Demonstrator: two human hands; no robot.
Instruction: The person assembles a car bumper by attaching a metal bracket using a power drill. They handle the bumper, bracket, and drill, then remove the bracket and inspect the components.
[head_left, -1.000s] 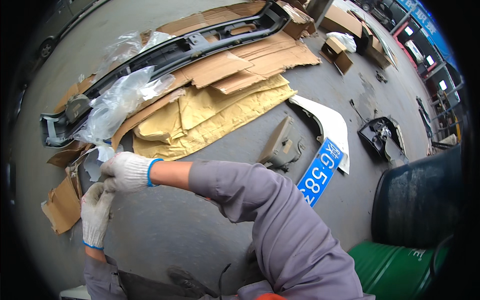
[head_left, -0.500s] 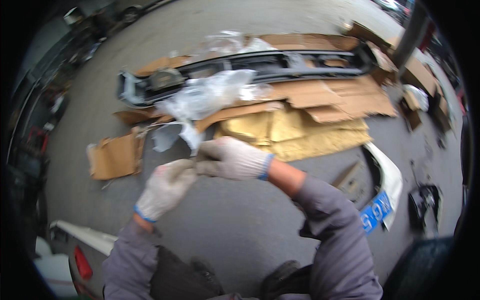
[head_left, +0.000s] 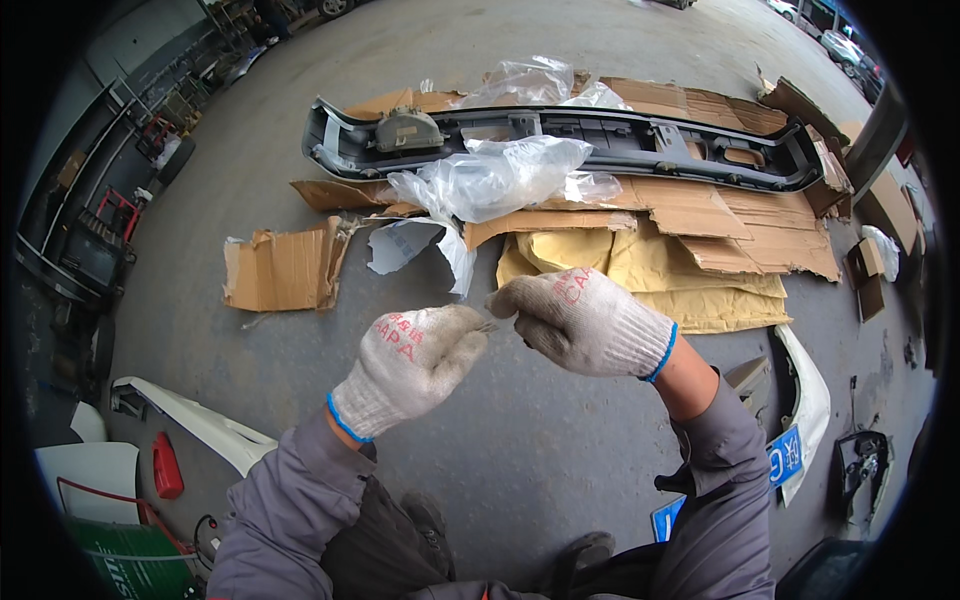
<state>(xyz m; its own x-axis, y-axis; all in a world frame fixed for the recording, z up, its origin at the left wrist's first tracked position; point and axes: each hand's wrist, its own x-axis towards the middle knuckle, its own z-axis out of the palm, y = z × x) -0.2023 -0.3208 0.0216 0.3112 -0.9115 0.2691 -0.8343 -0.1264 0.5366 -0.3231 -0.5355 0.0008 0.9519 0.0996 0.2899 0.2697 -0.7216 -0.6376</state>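
Observation:
Both of my hands wear white knit work gloves with red print and blue cuffs. My left hand (head_left: 408, 368) is closed, thumb pressed to its fingers; a tiny thin bit shows at the fingertips, too small to name. Just right of it, my right hand (head_left: 592, 322) is bent inward in a pinch, and what its fingertips hold, if anything, cannot be made out. A narrow gap parts the two hands. Beyond them a long dark car bumper (head_left: 620, 155) lies hollow side up on flattened cardboard (head_left: 690, 205), partly covered by crumpled clear plastic wrap (head_left: 500, 180).
Yellow wrapping sheet (head_left: 690, 295) lies beyond my right hand. A folded cardboard piece (head_left: 285, 268) and white foam sheet (head_left: 400, 245) are at left. Pale body panels (head_left: 195, 415) and a red lamp (head_left: 166, 465) sit lower left; a white panel (head_left: 808, 405) with blue plate is right.
My hands, touching at the fingertips before, have come slightly apart, the right one moving rightward. The whole view has shifted, so the bumper and cardboard appear farther right.

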